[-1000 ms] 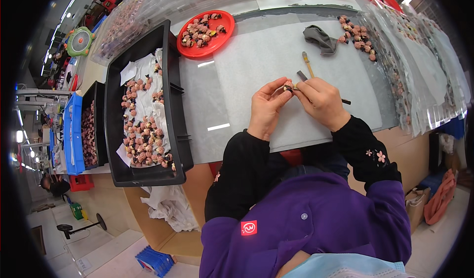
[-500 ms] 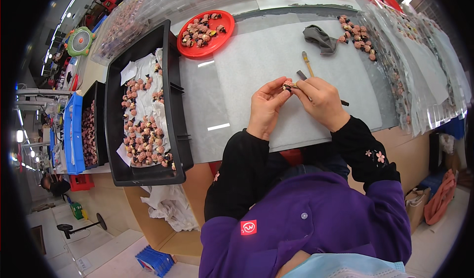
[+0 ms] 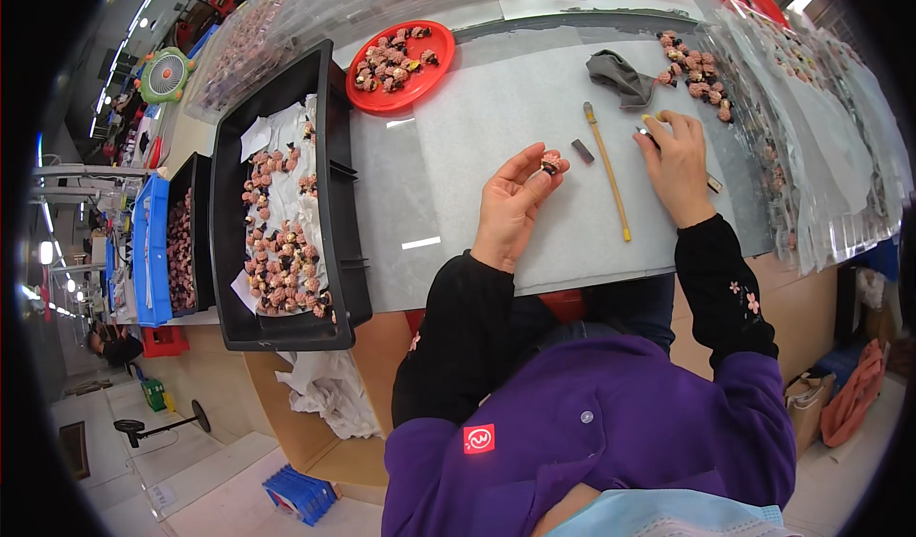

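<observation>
My left hand (image 3: 510, 203) is closed in a pinch around a small pink knobbly figurine (image 3: 551, 161) with a dark lower part, held above the pale work sheet. To the right, my right hand (image 3: 676, 160) is closed over a slim dark tool (image 3: 714, 184) with a metallic end; the hand hides its middle, so its exact kind does not show. Between the hands lie a thin yellow-handled brush (image 3: 611, 179) and a small dark rectangular block (image 3: 583, 152). A crumpled grey cloth (image 3: 620, 79) sits just beyond my right hand.
Several similar pink figurines (image 3: 701, 72) lie at the back right, beside stacked clear plastic trays (image 3: 811, 117). A red round plate (image 3: 434, 74) holds more figurines. On the left stand a paper-lined black crate (image 3: 336, 251) of them and a blue bin (image 3: 151, 260).
My right hand has left the figurine and moved right, onto the slim tool, which has shifted right. The brush now shows full length. My left hand keeps the figurine.
</observation>
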Available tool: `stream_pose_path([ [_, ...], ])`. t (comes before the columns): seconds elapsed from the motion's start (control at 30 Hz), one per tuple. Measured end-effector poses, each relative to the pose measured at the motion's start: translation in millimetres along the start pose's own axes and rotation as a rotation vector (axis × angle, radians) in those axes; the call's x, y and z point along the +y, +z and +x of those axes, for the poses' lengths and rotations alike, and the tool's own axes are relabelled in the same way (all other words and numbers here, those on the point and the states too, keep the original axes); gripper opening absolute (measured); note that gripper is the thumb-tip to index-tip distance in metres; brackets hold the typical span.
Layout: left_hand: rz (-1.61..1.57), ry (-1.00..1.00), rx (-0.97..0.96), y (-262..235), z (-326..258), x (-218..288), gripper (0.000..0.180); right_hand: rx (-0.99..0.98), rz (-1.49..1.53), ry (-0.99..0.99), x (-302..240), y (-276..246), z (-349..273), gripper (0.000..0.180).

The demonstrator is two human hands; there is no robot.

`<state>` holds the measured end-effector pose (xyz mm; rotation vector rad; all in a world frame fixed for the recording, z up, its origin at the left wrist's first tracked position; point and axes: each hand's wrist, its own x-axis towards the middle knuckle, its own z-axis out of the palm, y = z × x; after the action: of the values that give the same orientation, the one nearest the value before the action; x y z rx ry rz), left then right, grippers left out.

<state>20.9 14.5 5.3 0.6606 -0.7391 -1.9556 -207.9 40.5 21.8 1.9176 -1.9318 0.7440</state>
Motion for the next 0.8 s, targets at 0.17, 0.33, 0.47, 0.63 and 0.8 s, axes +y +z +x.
stream_pose_path([
  [0.17, 0.115, 0.066, 0.065, 2.5, 0.1, -4.3, 0.039, -0.211, 0.480, -0.013, -33.7, 14.5, -0.4, 0.026],
  [0.33, 0.257, 0.161, 0.129, 6.3, -3.5, -7.0, 0.040, -0.281, 0.468, 0.002, -31.1, 15.9, 4.2, 0.035],
  [0.47, 0.341, 0.209, 0.179, 10.2, -8.2, -10.8, 0.041, -0.261, 0.494, -0.052, -25.2, 15.0, 0.1, 0.041],
  [0.63, 0.450, 0.233, 0.174, 19.8, -17.2, -17.4, 0.038, -0.288, 0.563, 0.046, -13.6, 15.7, 1.6, 0.040],
  [0.8, 0.535, 0.238, 0.159, 21.1, -27.4, -15.1, 0.040, -0.296, 1.115, 0.332, -10.5, -5.5, 9.5, 0.034],
])
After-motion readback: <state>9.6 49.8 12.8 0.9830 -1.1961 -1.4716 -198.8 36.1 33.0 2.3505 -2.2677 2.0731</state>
